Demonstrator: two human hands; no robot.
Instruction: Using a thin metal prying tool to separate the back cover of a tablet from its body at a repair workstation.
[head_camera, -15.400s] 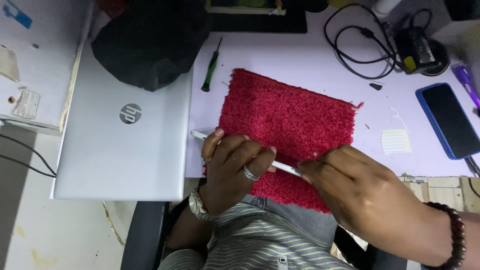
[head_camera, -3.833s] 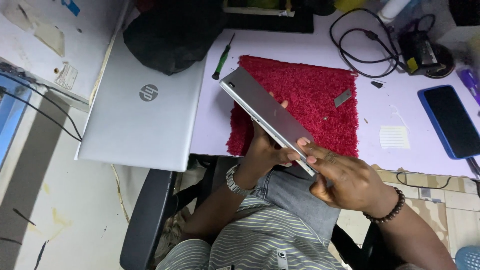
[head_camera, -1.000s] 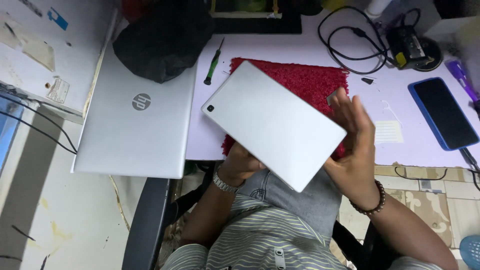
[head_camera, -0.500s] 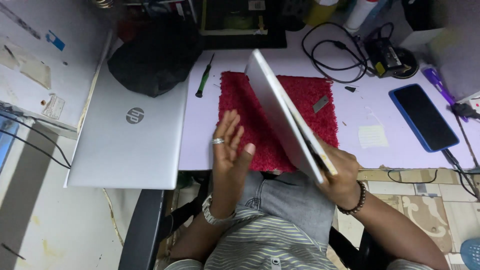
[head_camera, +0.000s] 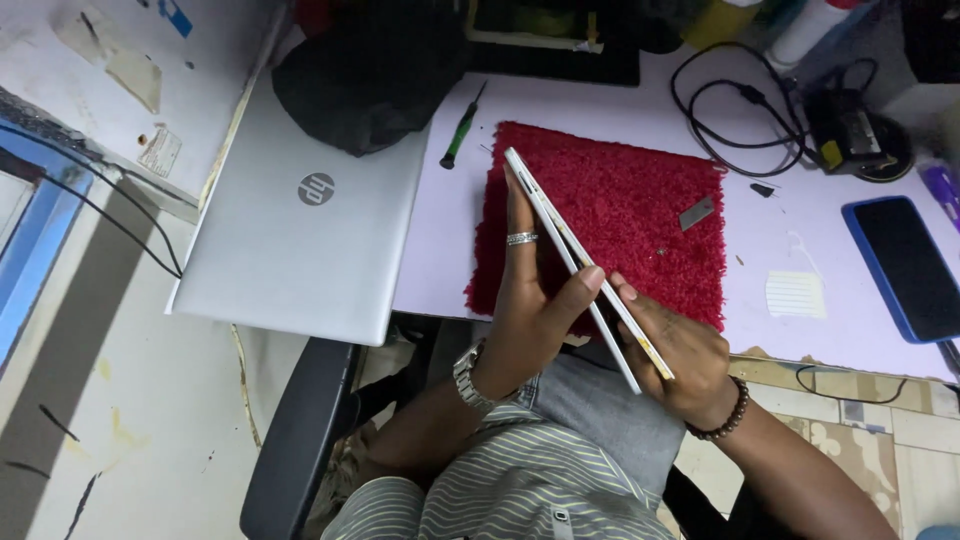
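Left grip: left hand flat along the white tablet, thumb pressed on its edge
Right grip: right hand clasps the tablet's lower end
Tablet: edge-on, tilted, above the red mat
Worktop: closed silver laptop left of mat; green screwdriver between

Tablet stands on edge above the near border of the mat, between left hand and right hand. Mat lies mid-tabletop. Laptop lies left of it, screwdriver between them. Phone lies right; cable behind.
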